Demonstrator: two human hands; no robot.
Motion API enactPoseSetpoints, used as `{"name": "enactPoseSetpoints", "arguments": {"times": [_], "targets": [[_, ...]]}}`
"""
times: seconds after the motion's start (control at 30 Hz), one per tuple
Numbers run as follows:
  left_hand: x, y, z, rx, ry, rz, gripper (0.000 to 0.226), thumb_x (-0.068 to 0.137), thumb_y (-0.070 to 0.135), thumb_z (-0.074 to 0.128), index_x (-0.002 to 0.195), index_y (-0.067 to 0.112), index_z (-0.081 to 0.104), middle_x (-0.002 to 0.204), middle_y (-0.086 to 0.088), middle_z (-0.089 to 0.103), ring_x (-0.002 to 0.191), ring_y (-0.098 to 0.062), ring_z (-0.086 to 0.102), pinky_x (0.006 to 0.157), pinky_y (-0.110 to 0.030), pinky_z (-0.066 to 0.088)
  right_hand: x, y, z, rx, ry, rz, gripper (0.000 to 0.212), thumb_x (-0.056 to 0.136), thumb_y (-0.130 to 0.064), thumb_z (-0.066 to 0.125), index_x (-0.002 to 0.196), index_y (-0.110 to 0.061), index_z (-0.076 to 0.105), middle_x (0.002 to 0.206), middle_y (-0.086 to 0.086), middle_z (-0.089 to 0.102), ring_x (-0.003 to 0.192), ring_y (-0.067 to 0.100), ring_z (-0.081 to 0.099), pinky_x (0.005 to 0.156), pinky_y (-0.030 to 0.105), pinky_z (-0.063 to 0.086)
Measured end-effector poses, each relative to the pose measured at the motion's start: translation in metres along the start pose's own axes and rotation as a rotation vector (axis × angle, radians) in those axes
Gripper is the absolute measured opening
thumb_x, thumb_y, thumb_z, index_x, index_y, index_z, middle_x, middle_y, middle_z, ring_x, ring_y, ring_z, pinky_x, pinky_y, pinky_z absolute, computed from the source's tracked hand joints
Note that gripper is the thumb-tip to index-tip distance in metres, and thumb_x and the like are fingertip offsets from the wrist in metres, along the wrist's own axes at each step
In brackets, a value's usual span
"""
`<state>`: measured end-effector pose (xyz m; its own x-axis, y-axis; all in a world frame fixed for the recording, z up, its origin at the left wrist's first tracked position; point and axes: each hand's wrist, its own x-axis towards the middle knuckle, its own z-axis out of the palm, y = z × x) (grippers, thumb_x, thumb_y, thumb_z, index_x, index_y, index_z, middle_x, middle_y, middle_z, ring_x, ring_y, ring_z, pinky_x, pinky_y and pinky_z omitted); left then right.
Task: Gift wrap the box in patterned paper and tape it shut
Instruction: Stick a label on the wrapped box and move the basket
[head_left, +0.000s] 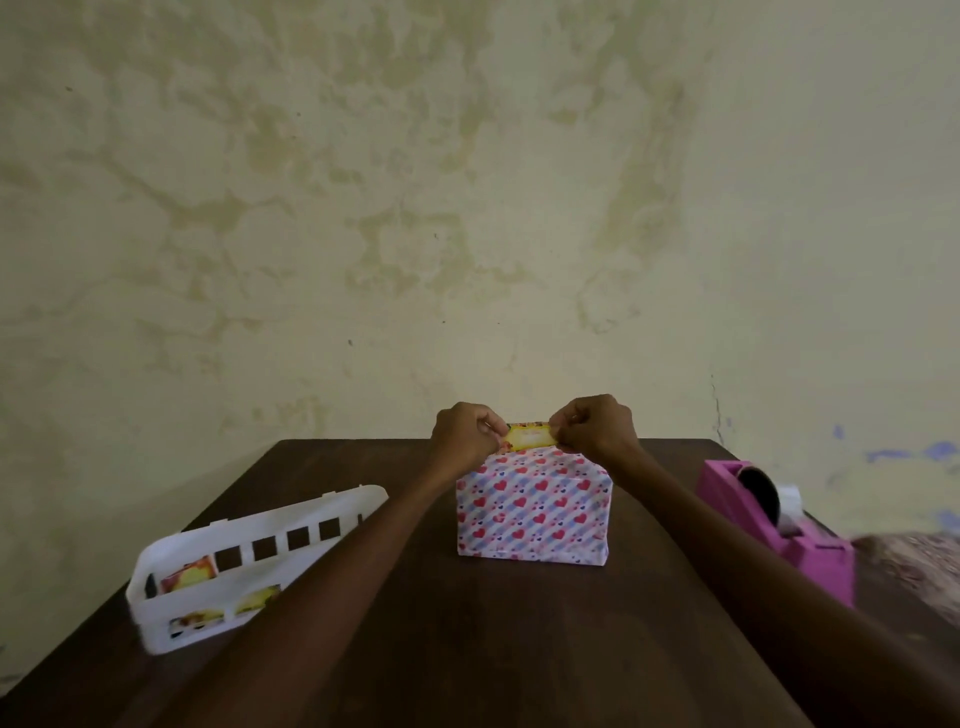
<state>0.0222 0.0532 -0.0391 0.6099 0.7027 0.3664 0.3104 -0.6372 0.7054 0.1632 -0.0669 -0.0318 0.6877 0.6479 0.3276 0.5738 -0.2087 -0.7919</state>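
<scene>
Both left hand (462, 436) and right hand (597, 428) pinched a yellow label (527, 437) at 12 o'clock of the box (532, 512); wrapping judged essentially complete.

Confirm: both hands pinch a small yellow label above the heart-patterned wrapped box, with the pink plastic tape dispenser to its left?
No. In the head view the pink plastic tape dispenser stands to the right of the heart-patterned wrapped box; the rest holds.
</scene>
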Motion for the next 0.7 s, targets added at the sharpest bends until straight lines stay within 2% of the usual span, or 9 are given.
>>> {"name": "enactPoseSetpoints", "arguments": {"times": [0.1,0.23,0.37,0.53,0.7], "targets": [[0.003,-0.003,0.005,0.017,-0.008,-0.027,0.015,0.083,0.009,0.072,0.098,0.01,0.073,0.105,-0.006,0.071,0.093,-0.016,0.064,0.084,-0.026,0.052,0.004,0.005,0.006,-0.07,-0.027,0.003,0.009,0.082,-0.001,0.073,0.084,-0.01,0.075,0.091,0.004,0.071,0.083,0.015,0.066,0.082,0.031,0.058],[0.007,-0.004,0.008,0.063,-0.015,-0.02,0.016,0.083,0.009,0.072,0.098,0.009,0.074,0.105,-0.007,0.071,0.093,-0.017,0.064,0.085,-0.026,0.051,0.006,0.006,0.013,-0.124,-0.01,0.017,0.01,0.084,-0.001,0.071,0.091,-0.005,0.076,0.092,0.006,0.071,0.08,0.015,0.066,0.077,0.028,0.058],[0.01,-0.001,0.012,0.128,-0.015,-0.011,0.017,0.083,0.01,0.072,0.1,0.009,0.074,0.107,-0.007,0.07,0.095,-0.017,0.063,0.085,-0.025,0.049,0.009,0.006,0.014,-0.196,-0.002,0.008,0.013,0.086,-0.004,0.069,0.095,-0.002,0.077,0.095,0.009,0.073,0.081,0.017,0.066,0.073,0.025,0.055],[0.011,0.003,0.016,0.218,-0.018,-0.024,0.02,0.086,0.017,0.07,0.104,0.01,0.074,0.111,-0.007,0.069,0.096,-0.02,0.063,0.083,-0.023,0.049,0.013,0.004,0.016,-0.274,-0.047,0.009,0.016,0.086,-0.008,0.071,0.101,-0.002,0.076,0.097,0.011,0.073,0.084,0.02,0.068,0.079,0.028,0.058],[0.014,-0.001,0.021,0.312,-0.015,-0.024,0.023,0.088,0.023,0.067,0.107,0.01,0.074,0.113,-0.007,0.068,0.097,-0.021,0.063,0.078,-0.019,0.045,0.01,0.006,0.022,-0.394,-0.032,-0.052,0.016,0.087,-0.014,0.071,0.1,-0.006,0.076,0.098,0.008,0.072,0.078,0.015,0.062,0.072,0.023,0.051]]}}
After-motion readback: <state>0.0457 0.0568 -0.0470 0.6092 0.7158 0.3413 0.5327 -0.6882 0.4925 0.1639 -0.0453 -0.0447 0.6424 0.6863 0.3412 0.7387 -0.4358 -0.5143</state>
